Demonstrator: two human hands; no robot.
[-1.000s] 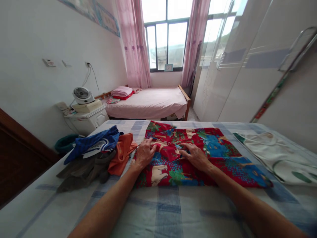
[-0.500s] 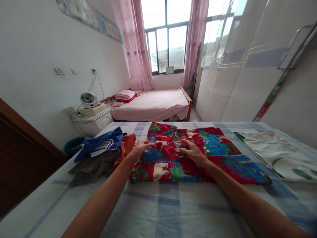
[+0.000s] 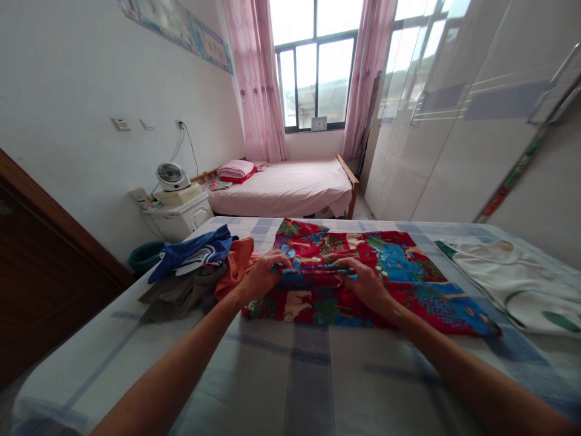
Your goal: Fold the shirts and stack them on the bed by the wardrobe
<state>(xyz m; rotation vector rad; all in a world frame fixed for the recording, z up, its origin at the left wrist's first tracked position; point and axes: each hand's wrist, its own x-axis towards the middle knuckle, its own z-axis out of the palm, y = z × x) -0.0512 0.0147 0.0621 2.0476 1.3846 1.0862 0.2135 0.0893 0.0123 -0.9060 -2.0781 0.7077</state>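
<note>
The red printed cloth (image 3: 385,266) lies soft and flat on the blue-checked bed (image 3: 308,375), right of the crumpled clothes pile (image 3: 195,272); the left hand (image 3: 261,278) and right hand (image 3: 365,281) pinch a raised fold of it, fingers closed on its edge; half a second ago the hands pressed flat on the cloth, and now the fold stands lifted between them.

There were two beds (image 3: 290,375) (image 3: 290,184), one red printed cloth (image 3: 399,266), one white garment (image 3: 512,278), one pile of clothes (image 3: 200,272), one fan (image 3: 171,176), two hands (image 3: 261,277) (image 3: 365,284).
</note>
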